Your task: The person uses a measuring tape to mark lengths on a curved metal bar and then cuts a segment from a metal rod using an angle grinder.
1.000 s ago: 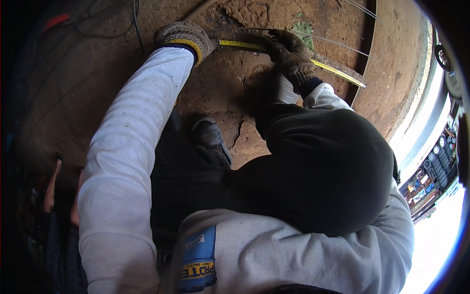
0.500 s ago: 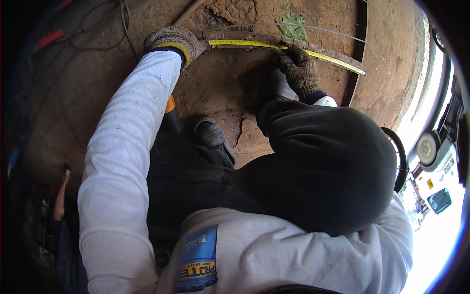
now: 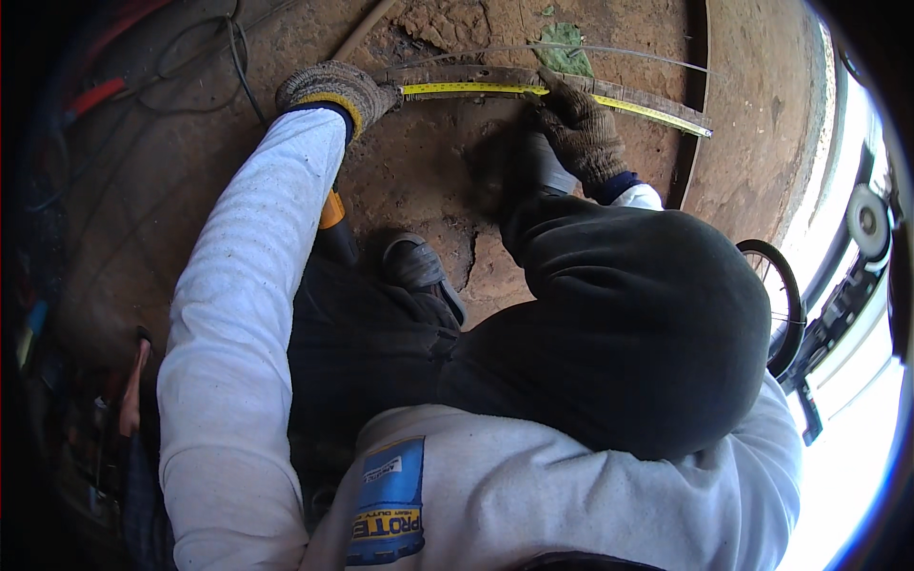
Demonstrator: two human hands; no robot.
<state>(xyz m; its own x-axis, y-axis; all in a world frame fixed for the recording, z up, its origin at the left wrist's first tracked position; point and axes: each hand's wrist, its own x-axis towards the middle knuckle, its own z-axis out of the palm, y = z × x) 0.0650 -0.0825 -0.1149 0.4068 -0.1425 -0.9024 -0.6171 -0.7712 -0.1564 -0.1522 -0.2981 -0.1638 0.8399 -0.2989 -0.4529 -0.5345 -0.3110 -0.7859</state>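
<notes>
A yellow tape measure (image 3: pixel 466 88) is drawn out along a long, flat, rust-brown bar (image 3: pixel 447 73) lying on the dirt ground. My left hand (image 3: pixel 333 93), in a brown knit glove, is closed at the tape's left end; whatever part of the tape sits inside the fist is hidden. Farther right, my gloved right hand (image 3: pixel 583 131) pinches the blade against the bar, thumb and fingers together. Beyond that hand, the blade runs on to the bar's right end.
A green leaf-like scrap (image 3: pixel 564 49) lies behind the bar. A dark metal edge (image 3: pixel 695 105) crosses at the right. Loose cables (image 3: pixel 238 67) and a red-handled item (image 3: pixel 95 98) are far left. My sandalled foot (image 3: pixel 416 265) stands close in; a bicycle wheel (image 3: pixel 783 309) is at right.
Both hands keep nearly the same places on the tape and bar. Outside at the far right, a passing vehicle has shifted, and more of the bicycle wheel shows.
</notes>
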